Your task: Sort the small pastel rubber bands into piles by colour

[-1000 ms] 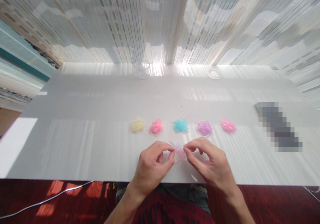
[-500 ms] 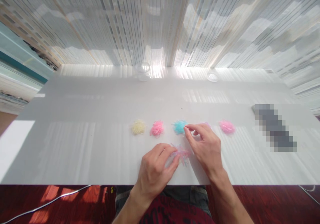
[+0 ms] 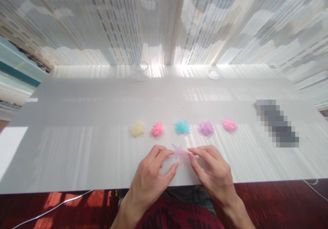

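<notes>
Close to the table's front edge lies a loose pile of mixed pale strands, pink, lilac and whitish, thin and shiny like shredded plastic. At its left side is my left hand, thumb and forefinger apart around the pile's edge. My right hand pinches at the right edge of the pile; what lies between its fingertips is too small to tell. Behind the hands runs a row of small single-colour piles: yellow strands, coral-pink strands, turquoise strands, purple strands and pink strands.
A clear jar stands at the back of the white table, with a clear round lid to its right. A blurred-out dark object lies at the right. Behind the table hangs a striped curtain.
My right hand has moved from beside the turquoise pile back to the mixed pile, uncovering the purple pile. My left thumb and forefinger are still at the mixed pile. The view has shifted slightly.
</notes>
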Tool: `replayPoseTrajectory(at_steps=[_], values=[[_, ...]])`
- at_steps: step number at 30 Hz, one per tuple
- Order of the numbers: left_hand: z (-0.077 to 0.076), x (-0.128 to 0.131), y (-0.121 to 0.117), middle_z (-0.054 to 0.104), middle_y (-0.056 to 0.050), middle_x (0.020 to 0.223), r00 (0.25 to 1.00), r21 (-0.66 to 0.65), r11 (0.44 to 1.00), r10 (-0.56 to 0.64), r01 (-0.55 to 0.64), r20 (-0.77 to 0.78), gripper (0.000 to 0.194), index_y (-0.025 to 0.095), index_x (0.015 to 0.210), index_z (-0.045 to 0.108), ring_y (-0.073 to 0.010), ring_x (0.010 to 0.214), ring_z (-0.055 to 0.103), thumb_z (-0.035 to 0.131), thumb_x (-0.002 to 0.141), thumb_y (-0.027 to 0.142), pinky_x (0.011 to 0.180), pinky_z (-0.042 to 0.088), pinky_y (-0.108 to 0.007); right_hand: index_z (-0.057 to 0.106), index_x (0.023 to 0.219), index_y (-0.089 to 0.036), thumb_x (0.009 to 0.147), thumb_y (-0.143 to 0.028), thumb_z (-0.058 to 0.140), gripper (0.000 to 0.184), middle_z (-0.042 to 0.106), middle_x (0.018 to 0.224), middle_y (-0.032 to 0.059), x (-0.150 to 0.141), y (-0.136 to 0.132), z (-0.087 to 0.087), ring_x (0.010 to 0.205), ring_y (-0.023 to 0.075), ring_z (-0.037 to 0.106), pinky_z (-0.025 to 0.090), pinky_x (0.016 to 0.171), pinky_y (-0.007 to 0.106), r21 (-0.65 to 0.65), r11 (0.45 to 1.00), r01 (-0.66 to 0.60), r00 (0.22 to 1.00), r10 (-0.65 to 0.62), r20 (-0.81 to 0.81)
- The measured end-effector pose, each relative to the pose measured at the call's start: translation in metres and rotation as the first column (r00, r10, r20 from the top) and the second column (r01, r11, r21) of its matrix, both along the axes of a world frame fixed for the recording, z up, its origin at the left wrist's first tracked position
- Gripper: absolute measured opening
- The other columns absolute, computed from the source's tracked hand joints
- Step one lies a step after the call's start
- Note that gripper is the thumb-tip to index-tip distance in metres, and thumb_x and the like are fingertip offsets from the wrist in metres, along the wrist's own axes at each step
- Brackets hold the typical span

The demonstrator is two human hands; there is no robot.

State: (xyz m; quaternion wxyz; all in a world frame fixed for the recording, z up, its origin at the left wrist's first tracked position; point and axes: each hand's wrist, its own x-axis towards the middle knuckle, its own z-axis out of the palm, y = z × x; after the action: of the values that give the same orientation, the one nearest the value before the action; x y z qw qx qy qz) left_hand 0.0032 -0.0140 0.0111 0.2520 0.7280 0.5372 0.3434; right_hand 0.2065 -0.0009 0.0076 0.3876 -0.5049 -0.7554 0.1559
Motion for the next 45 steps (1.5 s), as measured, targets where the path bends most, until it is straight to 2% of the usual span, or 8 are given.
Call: replayPoseTrajectory(at_steps=[4,11,20,24,29,32,39,45], values=[[-0.003,0.006,-0.003,0.066,-0.004,0.096,0.998,0.032,0.999,0.011,-0.009,-0.062,0.014,0.021,0.11,0.068,-0.0156,0.075,0.066,0.066,0.096,0.02,0.065,0.057,-0.025,0.07,0.115,-0.022,0.097,-0.013,0.065,0.02,0.07,0.093,0.0058,0.003,-0.005,-0.007,0.086,0.0202,0.066,0.059,0.075,0.034,-0.019,0.997,-0.08,0.997,0.08,-0.018],[-0.007,0.016,-0.001,0.068,-0.003,0.086,0.989,0.118,0.99,0.085,-0.071,-0.122,0.01,0.019,0.1,0.072,-0.0141,0.068,0.063,0.063,0.098,0.015,0.064,0.053,-0.025,0.068,0.111,-0.019,0.098,-0.014,0.065,0.015,0.068,0.091,0.0065,0.002,-0.005,-0.01,0.084,0.0211,0.062,0.055,0.074,0.037,-0.046,0.991,-0.128,0.991,0.13,0.036],[-0.002,0.016,0.001,0.069,-0.004,0.092,0.991,0.125,0.989,0.086,-0.073,-0.099,0.012,0.02,0.106,0.072,-0.015,0.076,0.067,0.065,0.096,0.017,0.064,0.055,-0.024,0.069,0.11,-0.02,0.1,-0.015,0.061,0.013,0.068,0.09,0.0065,0.002,-0.005,-0.011,0.083,0.0206,0.061,0.054,0.074,0.036,-0.047,0.991,-0.124,0.991,0.126,0.035],[-0.004,0.018,0.002,0.069,-0.003,0.088,0.992,0.133,0.989,0.073,-0.059,-0.106,0.012,0.021,0.104,0.074,-0.0134,0.071,0.066,0.064,0.098,0.017,0.059,0.052,-0.022,0.071,0.107,-0.02,0.101,-0.016,0.06,0.013,0.069,0.089,0.0065,0.002,-0.005,-0.009,0.082,0.0209,0.063,0.055,0.073,0.036,-0.046,0.992,-0.117,0.993,0.118,0.026],[-0.001,0.017,0.0,0.069,-0.002,0.087,0.996,0.106,0.991,0.083,-0.085,0.026,0.012,0.021,0.101,0.076,-0.0105,0.063,0.06,0.066,0.097,0.017,0.057,0.051,-0.021,0.072,0.105,-0.02,0.101,-0.017,0.06,0.014,0.07,0.087,0.0063,0.001,-0.006,-0.01,0.08,0.0208,0.065,0.057,0.072,0.036,-0.028,0.995,-0.097,0.995,0.098,0.007],[0.001,0.015,-0.002,0.072,-0.002,0.092,0.986,0.076,0.993,0.083,-0.094,0.144,0.011,0.023,0.1,0.077,-0.0083,0.058,0.055,0.07,0.095,0.016,0.055,0.051,-0.02,0.071,0.109,-0.02,0.098,-0.014,0.064,0.015,0.071,0.089,0.0064,0.002,-0.006,-0.009,0.082,0.0205,0.066,0.058,0.072,0.034,0.008,0.995,-0.101,0.993,0.102,-0.065],[0.01,0.012,-0.006,0.077,-0.003,0.09,0.934,0.011,1.0,0.018,-0.023,0.356,0.015,0.023,0.097,0.078,-0.0135,0.075,0.071,0.072,0.092,0.01,0.058,0.056,-0.019,0.068,0.119,-0.022,0.095,-0.014,0.068,0.025,0.073,0.099,0.0061,0.0,-0.002,0.004,0.089,0.0188,0.069,0.061,0.077,0.032,-0.018,0.983,-0.18,0.945,0.168,-0.28],[0.013,0.012,-0.004,0.078,-0.005,0.087,0.922,-0.023,0.999,0.032,-0.025,0.385,0.013,0.022,0.095,0.079,-0.0137,0.07,0.07,0.072,0.092,0.012,0.055,0.054,-0.019,0.07,0.104,-0.024,0.097,-0.012,0.064,0.015,0.073,0.087,0.0026,-0.005,0.005,0.014,0.08,0.0169,0.069,0.06,0.072,0.03,-0.023,0.974,-0.225,0.926,0.207,-0.316]])
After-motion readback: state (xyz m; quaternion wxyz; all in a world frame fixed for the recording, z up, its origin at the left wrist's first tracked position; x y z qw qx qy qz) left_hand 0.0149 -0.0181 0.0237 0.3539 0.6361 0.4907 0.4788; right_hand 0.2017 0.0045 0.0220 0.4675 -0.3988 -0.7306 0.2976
